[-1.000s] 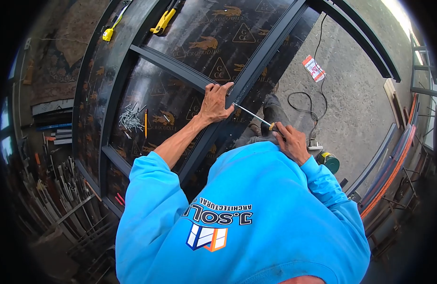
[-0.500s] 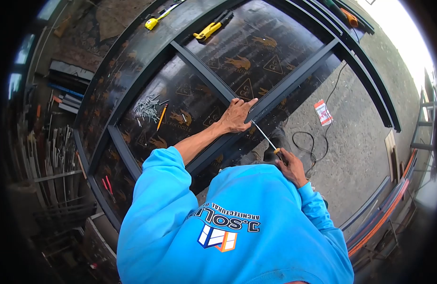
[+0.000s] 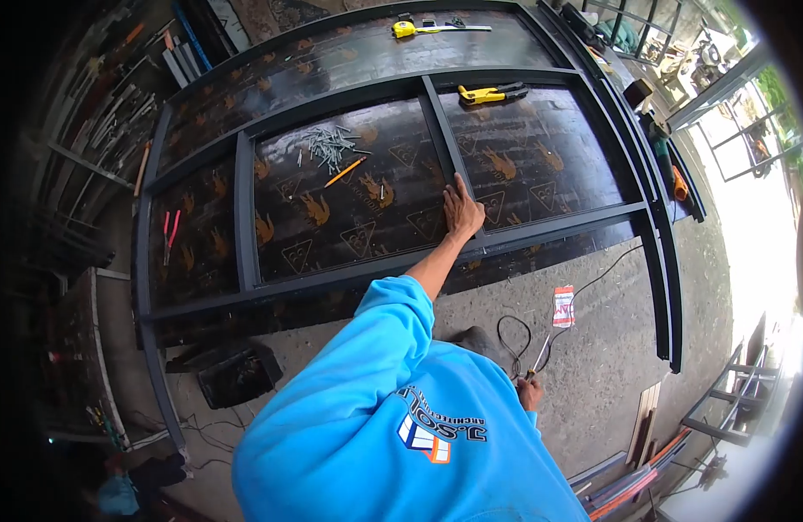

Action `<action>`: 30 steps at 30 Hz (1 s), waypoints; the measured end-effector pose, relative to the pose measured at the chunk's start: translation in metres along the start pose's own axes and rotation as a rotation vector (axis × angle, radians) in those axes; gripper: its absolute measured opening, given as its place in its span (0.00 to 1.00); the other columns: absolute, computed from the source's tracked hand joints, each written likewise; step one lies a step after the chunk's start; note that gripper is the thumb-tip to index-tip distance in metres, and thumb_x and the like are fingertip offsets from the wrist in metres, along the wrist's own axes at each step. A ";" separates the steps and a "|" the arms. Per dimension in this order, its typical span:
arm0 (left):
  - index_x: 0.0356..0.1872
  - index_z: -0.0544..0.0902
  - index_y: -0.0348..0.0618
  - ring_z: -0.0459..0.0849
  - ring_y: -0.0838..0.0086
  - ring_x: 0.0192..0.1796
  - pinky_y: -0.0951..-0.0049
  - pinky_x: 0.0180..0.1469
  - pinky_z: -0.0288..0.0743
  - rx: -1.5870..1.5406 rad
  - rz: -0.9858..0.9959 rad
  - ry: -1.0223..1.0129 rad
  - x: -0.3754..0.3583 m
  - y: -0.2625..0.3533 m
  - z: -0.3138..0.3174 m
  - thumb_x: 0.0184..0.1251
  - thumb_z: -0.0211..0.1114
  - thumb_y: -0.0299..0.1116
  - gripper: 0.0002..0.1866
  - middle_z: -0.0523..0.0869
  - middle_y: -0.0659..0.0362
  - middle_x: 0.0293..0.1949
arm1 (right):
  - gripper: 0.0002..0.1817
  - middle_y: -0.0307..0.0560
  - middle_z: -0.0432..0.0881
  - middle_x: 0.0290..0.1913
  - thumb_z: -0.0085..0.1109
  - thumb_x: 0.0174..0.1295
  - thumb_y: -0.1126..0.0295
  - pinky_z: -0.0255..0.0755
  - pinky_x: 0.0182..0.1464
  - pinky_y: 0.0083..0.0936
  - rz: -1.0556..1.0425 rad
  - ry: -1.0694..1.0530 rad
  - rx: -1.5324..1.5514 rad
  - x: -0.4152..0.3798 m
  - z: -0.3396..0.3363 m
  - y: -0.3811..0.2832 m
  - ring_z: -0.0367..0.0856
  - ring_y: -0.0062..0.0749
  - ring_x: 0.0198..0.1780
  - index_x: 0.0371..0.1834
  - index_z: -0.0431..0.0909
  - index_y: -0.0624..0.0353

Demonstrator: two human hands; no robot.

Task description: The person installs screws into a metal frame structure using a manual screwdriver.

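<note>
1. The screwdriver (image 3: 539,355) is gripped in the closed right hand (image 3: 530,393), over the floor (image 3: 610,287).
2. The left hand (image 3: 464,210) is laid, fingers extended and grasp unclosed, on a crossbar (image 3: 442,130) of the dark frame.
3. Loose metal fasteners (image 3: 330,146) are heaped on the printed board (image 3: 584,157) (a pencil (image 3: 344,172) is set just beside them).

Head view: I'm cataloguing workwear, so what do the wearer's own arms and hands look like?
The loose, bright blue fabric left sleeve is wrinkled and ends partway up the forearm. The matching blue right sleeve is mostly hidden. The left grip and right grip are ungloved human hands. The left sleeve shows no print.
</note>
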State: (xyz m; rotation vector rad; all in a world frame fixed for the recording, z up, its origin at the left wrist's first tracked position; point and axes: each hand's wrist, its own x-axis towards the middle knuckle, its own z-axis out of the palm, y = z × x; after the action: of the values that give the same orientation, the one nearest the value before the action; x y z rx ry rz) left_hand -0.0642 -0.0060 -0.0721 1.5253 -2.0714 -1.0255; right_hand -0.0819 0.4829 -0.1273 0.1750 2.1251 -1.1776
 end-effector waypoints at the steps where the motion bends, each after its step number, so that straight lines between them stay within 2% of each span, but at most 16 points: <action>1: 0.77 0.34 0.42 0.54 0.38 0.73 0.40 0.71 0.52 0.051 -0.004 0.044 -0.012 0.009 0.000 0.68 0.57 0.39 0.47 0.50 0.30 0.73 | 0.09 0.45 0.79 0.22 0.64 0.54 0.73 0.71 0.23 0.29 -0.026 -0.035 -0.153 0.000 -0.007 0.005 0.79 0.33 0.22 0.37 0.77 0.61; 2: 0.77 0.34 0.42 0.57 0.39 0.72 0.41 0.69 0.54 0.068 -0.013 0.094 -0.011 0.009 0.008 0.69 0.56 0.38 0.46 0.51 0.33 0.73 | 0.09 0.45 0.79 0.22 0.64 0.54 0.73 0.71 0.23 0.29 -0.037 -0.067 -0.198 0.007 -0.014 -0.002 0.79 0.33 0.22 0.37 0.77 0.61; 6: 0.77 0.37 0.40 0.60 0.36 0.69 0.39 0.68 0.57 0.026 0.057 0.053 -0.016 0.012 -0.006 0.68 0.53 0.37 0.43 0.59 0.34 0.71 | 0.08 0.46 0.79 0.23 0.64 0.54 0.73 0.72 0.24 0.30 -0.009 -0.156 -0.342 0.012 -0.050 -0.015 0.79 0.33 0.22 0.35 0.77 0.62; 12: 0.77 0.37 0.42 0.60 0.36 0.69 0.36 0.68 0.56 0.022 0.094 0.040 -0.014 0.004 -0.008 0.70 0.54 0.42 0.44 0.60 0.35 0.71 | 0.08 0.47 0.80 0.23 0.65 0.54 0.72 0.72 0.25 0.31 0.074 -0.136 -0.356 -0.003 -0.066 -0.004 0.79 0.34 0.23 0.33 0.78 0.63; 13: 0.77 0.42 0.43 0.65 0.39 0.68 0.43 0.68 0.60 0.054 0.106 0.038 -0.018 0.004 -0.017 0.71 0.54 0.45 0.42 0.66 0.37 0.68 | 0.08 0.47 0.80 0.24 0.65 0.54 0.72 0.72 0.25 0.31 0.077 -0.125 -0.365 -0.004 -0.071 -0.011 0.79 0.34 0.23 0.33 0.78 0.64; 14: 0.77 0.42 0.43 0.65 0.39 0.68 0.43 0.68 0.60 0.044 0.114 0.047 -0.015 -0.002 -0.028 0.71 0.54 0.45 0.42 0.66 0.37 0.68 | 0.08 0.47 0.80 0.24 0.65 0.54 0.72 0.72 0.25 0.31 0.067 -0.115 -0.363 0.002 -0.067 -0.021 0.79 0.34 0.23 0.32 0.78 0.64; 16: 0.73 0.60 0.42 0.73 0.46 0.62 0.52 0.65 0.66 -0.241 0.168 0.105 -0.007 -0.028 -0.053 0.71 0.57 0.42 0.33 0.76 0.40 0.58 | 0.08 0.47 0.80 0.24 0.65 0.54 0.72 0.72 0.25 0.31 0.051 -0.089 -0.346 0.010 -0.052 -0.040 0.79 0.34 0.23 0.32 0.78 0.64; 18: 0.58 0.77 0.41 0.78 0.53 0.53 0.58 0.58 0.72 0.018 0.204 0.365 0.024 -0.080 -0.082 0.69 0.59 0.35 0.19 0.81 0.47 0.48 | 0.08 0.48 0.80 0.24 0.66 0.54 0.71 0.73 0.26 0.32 0.051 -0.060 -0.335 0.012 -0.037 -0.053 0.79 0.34 0.23 0.31 0.78 0.65; 20: 0.46 0.83 0.41 0.78 0.57 0.49 0.58 0.53 0.74 0.234 0.220 0.501 0.057 -0.120 -0.132 0.65 0.62 0.28 0.10 0.82 0.53 0.44 | 0.08 0.48 0.80 0.24 0.66 0.54 0.71 0.73 0.26 0.32 0.071 -0.049 -0.351 0.006 -0.019 -0.059 0.79 0.34 0.23 0.30 0.79 0.65; 22: 0.45 0.84 0.42 0.79 0.59 0.49 0.60 0.51 0.75 0.403 0.325 0.558 0.096 -0.153 -0.177 0.60 0.63 0.26 0.11 0.83 0.56 0.44 | 0.08 0.49 0.80 0.24 0.66 0.54 0.71 0.73 0.26 0.32 0.099 -0.067 -0.395 -0.004 0.008 -0.064 0.79 0.34 0.23 0.30 0.79 0.66; 24: 0.43 0.84 0.44 0.79 0.60 0.50 0.60 0.52 0.75 0.451 0.393 0.552 0.129 -0.173 -0.203 0.56 0.66 0.26 0.12 0.83 0.57 0.43 | 0.10 0.49 0.81 0.26 0.67 0.55 0.70 0.74 0.29 0.31 0.136 -0.034 -0.387 -0.011 0.038 -0.066 0.79 0.34 0.24 0.30 0.79 0.67; 25: 0.44 0.84 0.45 0.79 0.59 0.52 0.59 0.51 0.76 0.502 0.404 0.362 0.133 -0.172 -0.220 0.53 0.69 0.29 0.14 0.82 0.57 0.43 | 0.11 0.49 0.81 0.26 0.66 0.56 0.68 0.73 0.29 0.31 0.123 -0.043 -0.396 -0.016 0.048 -0.067 0.79 0.34 0.24 0.32 0.79 0.66; 26: 0.41 0.84 0.44 0.80 0.58 0.52 0.59 0.51 0.77 0.559 0.396 0.286 0.146 -0.176 -0.222 0.50 0.72 0.34 0.15 0.82 0.56 0.45 | 0.12 0.48 0.80 0.26 0.66 0.57 0.67 0.72 0.29 0.30 0.108 -0.051 -0.406 -0.021 0.058 -0.069 0.78 0.33 0.24 0.35 0.78 0.65; 27: 0.36 0.85 0.43 0.79 0.58 0.52 0.59 0.50 0.76 0.601 0.491 0.257 0.156 -0.181 -0.222 0.48 0.74 0.37 0.14 0.81 0.55 0.45 | 0.13 0.47 0.80 0.26 0.65 0.58 0.65 0.72 0.28 0.29 0.094 -0.057 -0.405 -0.028 0.069 -0.069 0.78 0.32 0.24 0.37 0.78 0.65; 28: 0.36 0.84 0.41 0.80 0.61 0.52 0.61 0.52 0.79 0.631 0.550 0.194 0.153 -0.172 -0.233 0.57 0.66 0.28 0.06 0.81 0.54 0.45 | 0.14 0.46 0.79 0.26 0.65 0.59 0.64 0.71 0.28 0.28 0.087 -0.048 -0.396 -0.056 0.087 -0.085 0.77 0.31 0.23 0.40 0.78 0.64; 30: 0.40 0.83 0.39 0.80 0.60 0.51 0.61 0.49 0.79 0.610 0.599 0.204 0.147 -0.167 -0.240 0.57 0.67 0.29 0.10 0.81 0.51 0.43 | 0.17 0.44 0.78 0.25 0.64 0.62 0.61 0.70 0.27 0.27 0.056 -0.009 -0.348 -0.069 0.090 -0.063 0.76 0.29 0.23 0.45 0.77 0.62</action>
State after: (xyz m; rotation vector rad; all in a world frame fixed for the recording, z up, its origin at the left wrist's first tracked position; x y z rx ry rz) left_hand 0.1553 -0.2481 -0.0533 1.0352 -2.5673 -0.0146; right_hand -0.0112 0.3894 -0.0710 0.0695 2.2624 -0.7592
